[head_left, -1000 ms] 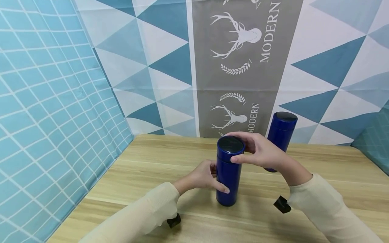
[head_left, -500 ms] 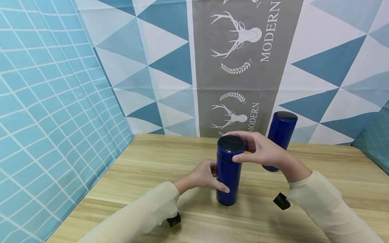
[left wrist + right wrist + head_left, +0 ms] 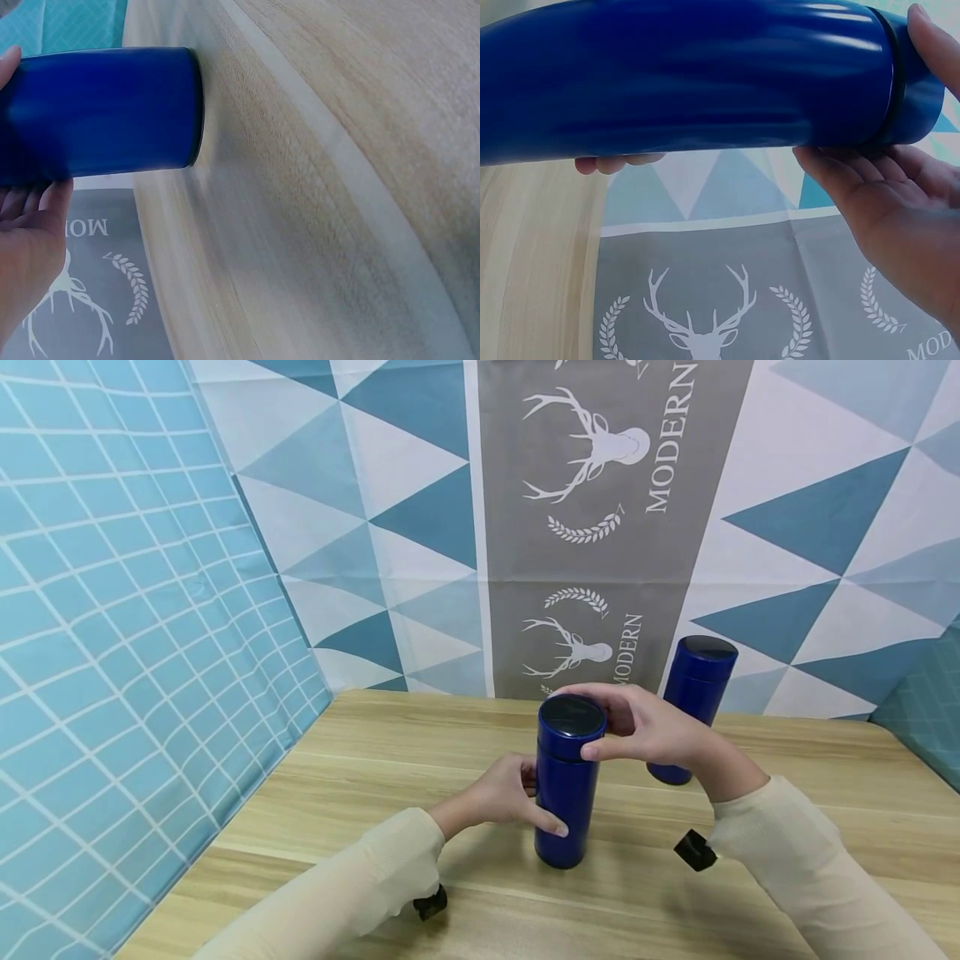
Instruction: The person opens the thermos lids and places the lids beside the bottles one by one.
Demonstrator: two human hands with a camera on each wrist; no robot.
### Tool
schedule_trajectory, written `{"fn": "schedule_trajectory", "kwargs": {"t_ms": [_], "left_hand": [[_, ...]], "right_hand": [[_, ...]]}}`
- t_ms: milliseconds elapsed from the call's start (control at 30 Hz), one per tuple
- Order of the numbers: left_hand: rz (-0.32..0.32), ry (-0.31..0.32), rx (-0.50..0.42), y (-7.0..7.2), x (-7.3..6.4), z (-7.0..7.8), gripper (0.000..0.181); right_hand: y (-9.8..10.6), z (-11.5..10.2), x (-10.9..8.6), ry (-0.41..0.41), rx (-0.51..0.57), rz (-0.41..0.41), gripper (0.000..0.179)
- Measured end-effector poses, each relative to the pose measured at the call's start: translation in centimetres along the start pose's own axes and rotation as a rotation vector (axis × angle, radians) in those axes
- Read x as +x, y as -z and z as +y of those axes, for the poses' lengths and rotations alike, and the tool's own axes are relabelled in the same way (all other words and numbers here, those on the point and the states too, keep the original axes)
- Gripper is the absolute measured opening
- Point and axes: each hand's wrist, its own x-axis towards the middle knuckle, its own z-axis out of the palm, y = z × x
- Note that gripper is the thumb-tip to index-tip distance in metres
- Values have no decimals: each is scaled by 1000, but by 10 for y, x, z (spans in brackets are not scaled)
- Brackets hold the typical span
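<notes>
A dark blue thermos bottle [image 3: 567,793] with a glossy black-topped lid [image 3: 572,716] stands upright near the middle of the table. My left hand [image 3: 504,793] grips its lower body from the left, thumb across the front and fingers behind. Around the lid, my right hand [image 3: 651,731] curls from the right, thumb in front at the lower rim. In the right wrist view a dark seam shows between the body and the lid [image 3: 921,94], with thumb and fingers on opposite sides of it. The left wrist view shows the bottle's base [image 3: 191,109] close over the wood.
A second blue thermos bottle [image 3: 699,681] stands behind and to the right, partly hidden by the right hand. The wood-grain table [image 3: 405,752] reaches back to a patterned wall cloth [image 3: 420,527]. On the left hangs a blue grid-patterned cloth [image 3: 112,610].
My right thumb has slid slightly rightward along the lid's lower rim, the hand turning a little with it. The left hand keeps its grip on the bottle, which stays in place.
</notes>
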Motion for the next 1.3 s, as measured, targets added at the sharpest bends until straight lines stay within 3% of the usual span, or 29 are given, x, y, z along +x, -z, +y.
{"fn": "schedule_trajectory", "kwargs": {"t_ms": [600, 800, 1200, 1300], "left_hand": [[4, 9, 9, 0, -1, 1, 49], [5, 9, 14, -1, 1, 0, 49], [9, 9, 6, -1, -1, 0, 47], [7, 9, 11, -1, -1, 1, 47]], "right_hand": [[13, 6, 6, 28, 83, -134, 62], [16, 10, 7, 35, 75, -144, 62], [13, 24, 5, 62, 237, -154, 72], [8, 23, 4, 84, 224, -123, 75]]}}
